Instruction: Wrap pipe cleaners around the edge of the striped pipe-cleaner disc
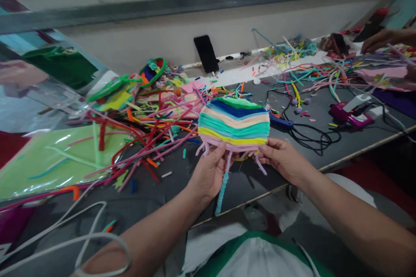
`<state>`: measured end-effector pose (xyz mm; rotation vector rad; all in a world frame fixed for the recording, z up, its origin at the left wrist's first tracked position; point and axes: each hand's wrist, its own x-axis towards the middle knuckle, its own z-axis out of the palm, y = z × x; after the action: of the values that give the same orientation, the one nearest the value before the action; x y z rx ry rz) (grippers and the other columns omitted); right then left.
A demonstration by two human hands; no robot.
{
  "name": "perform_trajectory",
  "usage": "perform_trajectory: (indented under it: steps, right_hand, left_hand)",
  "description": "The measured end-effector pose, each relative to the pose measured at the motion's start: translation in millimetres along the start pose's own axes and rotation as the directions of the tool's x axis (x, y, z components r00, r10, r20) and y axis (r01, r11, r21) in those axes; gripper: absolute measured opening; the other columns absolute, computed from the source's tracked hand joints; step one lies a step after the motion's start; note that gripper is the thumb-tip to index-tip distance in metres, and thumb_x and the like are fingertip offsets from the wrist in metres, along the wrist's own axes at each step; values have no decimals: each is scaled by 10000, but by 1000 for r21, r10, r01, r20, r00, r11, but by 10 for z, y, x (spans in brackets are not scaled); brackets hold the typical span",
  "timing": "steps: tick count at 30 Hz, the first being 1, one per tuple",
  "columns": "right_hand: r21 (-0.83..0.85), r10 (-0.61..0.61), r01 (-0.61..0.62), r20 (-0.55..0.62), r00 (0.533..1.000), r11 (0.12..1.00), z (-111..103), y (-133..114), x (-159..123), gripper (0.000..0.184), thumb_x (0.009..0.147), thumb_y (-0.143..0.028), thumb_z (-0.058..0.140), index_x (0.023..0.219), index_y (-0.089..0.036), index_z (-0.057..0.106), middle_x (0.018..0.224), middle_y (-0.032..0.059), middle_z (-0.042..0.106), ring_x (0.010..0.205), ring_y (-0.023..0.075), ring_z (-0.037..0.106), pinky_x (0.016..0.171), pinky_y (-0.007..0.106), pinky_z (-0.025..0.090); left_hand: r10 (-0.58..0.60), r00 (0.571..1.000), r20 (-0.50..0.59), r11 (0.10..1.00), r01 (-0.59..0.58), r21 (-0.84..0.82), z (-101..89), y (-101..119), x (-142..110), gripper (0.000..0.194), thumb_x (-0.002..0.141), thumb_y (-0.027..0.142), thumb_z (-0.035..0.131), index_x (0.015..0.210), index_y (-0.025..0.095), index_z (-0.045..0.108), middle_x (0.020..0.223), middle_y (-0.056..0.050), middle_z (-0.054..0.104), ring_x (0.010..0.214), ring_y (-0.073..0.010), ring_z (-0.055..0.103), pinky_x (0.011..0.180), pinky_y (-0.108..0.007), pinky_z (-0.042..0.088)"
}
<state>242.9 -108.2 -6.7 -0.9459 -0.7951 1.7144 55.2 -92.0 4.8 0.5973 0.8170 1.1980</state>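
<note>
Between my two hands is a striped pipe-cleaner panel (234,124), with bands of green, blue, cream, teal, yellow and pink. Pink pipe-cleaner ends dangle from its lower edge, and a twisted light-blue stem (222,194) hangs below. My left hand (209,169) pinches the bottom edge left of the middle, thumb in front. At the lower right corner, my right hand (282,158) grips the edge between thumb and fingers. The fingertips behind the panel are partly hidden. Just behind it on the right lies a blue-handled tool (280,121) with a black cord.
A heap of coloured pipe cleaners (152,125) covers the table's left, beside a green plastic-wrapped sheet (58,160). A phone (206,54) leans against the wall. On the right are a purple power strip (351,114) and another person's hand (386,40). A white cable (94,225) loops at lower left.
</note>
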Motion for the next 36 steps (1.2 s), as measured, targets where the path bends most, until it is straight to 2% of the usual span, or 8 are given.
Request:
perform_trajectory:
  steps: [5, 12, 18, 25, 29, 36]
  right_hand:
    - [-15, -7, 7, -57, 998, 1000, 43, 48, -4, 212, 654, -329, 784, 683, -157, 664, 725, 15, 660, 621, 90, 567, 638, 236, 465]
    - [-18, -23, 22, -58, 998, 1000, 57, 97, -27, 222, 707, -380, 738, 749, -172, 671, 700, 9, 650, 615, 104, 585, 619, 246, 457]
    - [-36, -15, 12, -82, 996, 999, 88, 95, -46, 248, 701, -399, 737, 722, -162, 667, 720, 23, 654, 610, 108, 580, 623, 257, 480]
    - [-122, -116, 104, -91, 989, 987, 58, 143, -22, 218, 751, -387, 696, 698, -182, 642, 651, -18, 585, 567, 79, 496, 576, 217, 429]
    - [-141, -137, 126, -70, 988, 982, 46, 156, -23, 175, 768, -374, 683, 771, -200, 669, 708, -13, 594, 609, 88, 493, 595, 223, 423]
    - [-165, -128, 118, -48, 991, 979, 5, 162, -56, 187, 699, -339, 747, 825, -206, 711, 715, -2, 636, 622, 106, 538, 599, 239, 433]
  left_hand:
    - [-23, 1000, -5, 999, 23, -22, 10, 8, -27, 437, 756, 210, 683, 1178, 209, 569, 1071, -36, 685, 967, -192, 650, 847, -306, 542]
    - [-10, 999, 34, 997, 13, -70, -7, 7, -27, 453, 767, 179, 672, 1202, 235, 557, 1143, -28, 661, 1028, -194, 630, 904, -320, 520]
    - [-14, 997, 70, 998, 19, -65, -43, -20, -5, 453, 786, 190, 659, 1221, 242, 542, 1149, -31, 656, 1027, -191, 632, 922, -332, 512]
    - [-45, 998, 50, 997, 48, -54, -13, -15, -17, 446, 794, 162, 637, 1224, 227, 538, 1141, -41, 658, 1038, -203, 625, 913, -340, 514]
    - [-62, 998, 26, 996, 64, -55, -8, -8, -20, 440, 798, 160, 628, 1223, 229, 539, 1125, -44, 665, 1022, -205, 629, 884, -344, 526]
    - [-99, 995, 31, 992, 101, -78, -31, -15, -10, 410, 806, 181, 622, 1206, 237, 552, 1118, -44, 668, 979, -190, 639, 842, -335, 542]
